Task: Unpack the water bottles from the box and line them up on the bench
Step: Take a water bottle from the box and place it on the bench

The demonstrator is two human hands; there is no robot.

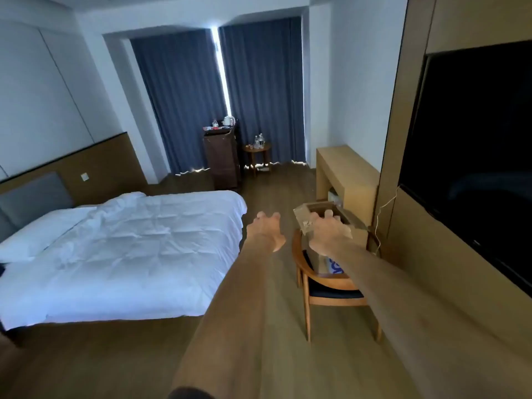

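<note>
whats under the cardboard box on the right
The cardboard box sits on a wooden chair, resting on its dark seat. The right hand covers part of the box's top, and the contents of the open box cannot be seen.

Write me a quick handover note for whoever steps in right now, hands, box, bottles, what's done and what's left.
Left hand: open, fingers spread, holding nothing, in the air left of the box.
Right hand: open, fingers spread, in front of the box's top, gripping nothing; contact unclear.
Box: cardboard, flaps open, standing on the wooden chair. Its contents are not visible from here.
Bench: light wood, against the wall behind the chair, no bottles on top.
Done: box opened, nothing unpacked.
Left: take out every bottle and line them up on the bench.
</note>
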